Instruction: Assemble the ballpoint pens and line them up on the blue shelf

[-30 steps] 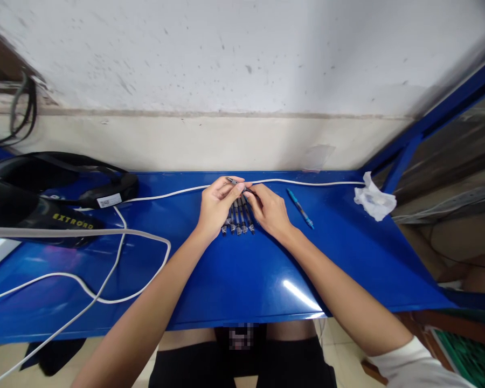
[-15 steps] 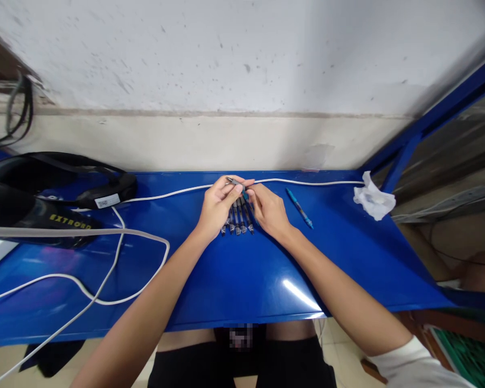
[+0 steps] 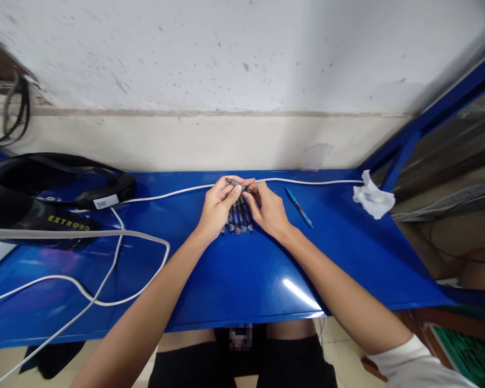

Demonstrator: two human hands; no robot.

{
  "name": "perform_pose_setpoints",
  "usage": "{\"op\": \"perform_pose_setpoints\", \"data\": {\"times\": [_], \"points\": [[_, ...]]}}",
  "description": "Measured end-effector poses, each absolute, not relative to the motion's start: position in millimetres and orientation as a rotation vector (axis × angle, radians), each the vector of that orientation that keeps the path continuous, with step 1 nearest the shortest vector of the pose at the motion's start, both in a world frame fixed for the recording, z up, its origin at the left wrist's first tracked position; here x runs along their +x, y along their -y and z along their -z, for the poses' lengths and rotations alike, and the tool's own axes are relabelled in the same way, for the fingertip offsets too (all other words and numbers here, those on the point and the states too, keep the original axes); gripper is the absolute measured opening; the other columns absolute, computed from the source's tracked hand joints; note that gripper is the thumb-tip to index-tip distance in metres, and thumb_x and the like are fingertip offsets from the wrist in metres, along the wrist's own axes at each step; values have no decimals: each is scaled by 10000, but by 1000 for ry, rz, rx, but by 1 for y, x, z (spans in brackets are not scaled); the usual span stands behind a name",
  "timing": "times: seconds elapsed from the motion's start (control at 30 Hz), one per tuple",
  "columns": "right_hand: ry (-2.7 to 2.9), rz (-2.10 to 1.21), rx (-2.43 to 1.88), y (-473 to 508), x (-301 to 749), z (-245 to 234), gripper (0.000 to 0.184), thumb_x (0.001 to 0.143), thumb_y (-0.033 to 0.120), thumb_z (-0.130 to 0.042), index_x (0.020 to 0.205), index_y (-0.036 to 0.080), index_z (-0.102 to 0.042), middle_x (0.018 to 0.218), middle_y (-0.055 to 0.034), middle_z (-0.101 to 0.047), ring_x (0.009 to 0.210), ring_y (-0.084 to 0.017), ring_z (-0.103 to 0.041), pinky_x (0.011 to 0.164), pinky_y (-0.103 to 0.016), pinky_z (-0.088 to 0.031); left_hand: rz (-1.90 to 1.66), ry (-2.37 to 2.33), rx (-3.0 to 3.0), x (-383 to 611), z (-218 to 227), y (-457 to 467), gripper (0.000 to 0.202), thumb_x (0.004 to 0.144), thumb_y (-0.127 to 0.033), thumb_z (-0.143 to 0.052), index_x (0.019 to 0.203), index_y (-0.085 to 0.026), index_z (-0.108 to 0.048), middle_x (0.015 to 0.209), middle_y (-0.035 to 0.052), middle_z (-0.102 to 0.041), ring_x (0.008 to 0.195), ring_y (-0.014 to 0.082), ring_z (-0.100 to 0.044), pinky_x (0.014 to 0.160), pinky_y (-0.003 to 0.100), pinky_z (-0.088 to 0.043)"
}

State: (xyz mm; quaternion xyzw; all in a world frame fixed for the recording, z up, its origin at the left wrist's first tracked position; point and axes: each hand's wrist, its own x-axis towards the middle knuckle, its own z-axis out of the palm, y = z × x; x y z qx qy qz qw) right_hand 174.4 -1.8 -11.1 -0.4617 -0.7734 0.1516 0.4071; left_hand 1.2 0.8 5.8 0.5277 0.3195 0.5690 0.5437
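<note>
My left hand is closed on a dark grey pen, pinched between thumb and fingers. My right hand is closed too, its thumb and fingertips at the pen's right end, so the pen spans the two hands just above the table. Right below, several clear-barrelled pens with dark parts lie side by side, their upper ends hidden by my hands. A teal pen lies alone to the right of my right hand, slanting down to the right.
The blue table meets a stained wall. On the left are a black headset-like device, a black item lettered EXTRORD and looping white cables. A crumpled white tissue lies at the far right by a blue metal frame.
The right fingertips have shifted slightly up to the pen's right end, where its dark tip now shows. A bit of teal seen between the hands before no longer shows.
</note>
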Motion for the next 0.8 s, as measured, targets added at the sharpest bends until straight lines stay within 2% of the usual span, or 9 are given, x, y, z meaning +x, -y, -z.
{"op": "perform_pose_setpoints", "data": {"times": [0.1,0.17,0.27,0.33,0.43,0.57,0.63,0.73,0.8], "points": [[1989,-372,-1117,2,175,9,295,1194,370,-399,1334,287,-645,1283,-79,-777,1131,-251,-751,895,-344,-569,-1351,-767,1265,1,-5,-1,245,1021,-465,-777,1161,-268,-740,1303,106,-826,1295,298,-759,1220,515,-533],[1983,-358,-1130,3,175,9,300,1196,383,-401,1329,281,-649,1325,-85,-767,1152,-253,-747,901,-345,-566,-1347,-753,1259,1,-5,-1,245,1020,-462,-780,1159,-264,-742,1308,108,-825,1308,299,-753,1216,508,-536],[1955,-362,-1198,3,174,9,265,1168,442,-496,1314,264,-627,1218,-84,-789,1053,-259,-762,837,-340,-563,-1341,-732,1229,1,-6,-1,250,1012,-453,-795,1157,-256,-747,1313,112,-823,1320,302,-750,1221,494,-530],[1967,-367,-1191,3,174,10,256,1171,426,-484,1314,267,-624,1178,-74,-794,1026,-253,-763,819,-332,-557,-1341,-725,1220,1,-6,0,253,1008,-442,-805,1160,-249,-746,1319,113,-823,1324,303,-749,1233,492,-517],[1995,-349,-1123,2,174,11,304,1198,376,-390,1307,267,-652,1261,-84,-783,1110,-248,-753,867,-332,-556,-1342,-705,1232,0,-6,-1,244,1016,-418,-799,1172,-239,-741,1335,115,-820,1348,309,-736,1250,503,-499],[1955,-344,-1168,2,173,11,278,1165,437,-511,1327,248,-636,1209,-88,-794,1041,-256,-763,846,-339,-562,-1333,-692,1234,0,-5,-1,216,1026,-399,-785,1174,-246,-743,1350,103,-816,1377,313,-719,1254,510,-496],[1959,-354,-1157,2,173,11,269,1171,419,-497,1341,258,-628,1189,-77,-797,1031,-252,-767,832,-335,-559,-1332,-704,1238,0,-5,-1,214,1026,-404,-784,1170,-251,-746,1343,99,-818,1380,313,-718,1256,510,-494],[1979,-344,-1094,3,173,11,292,1195,381,-416,1339,276,-648,1298,-82,-779,1143,-250,-753,890,-338,-559,-1340,-705,1239,0,-5,0,220,1026,-407,-784,1171,-247,-741,1343,102,-819,1385,312,-714,1268,515,-480],[1944,-346,-1114,3,173,11,274,1180,424,-476,1319,264,-648,1252,-83,-787,1090,-249,-760,873,-337,-559,-1344,-708,1223,0,-6,0,228,1020,-407,-792,1169,-243,-736,1346,104,-818,1370,311,-723,1259,516,-490]]}}
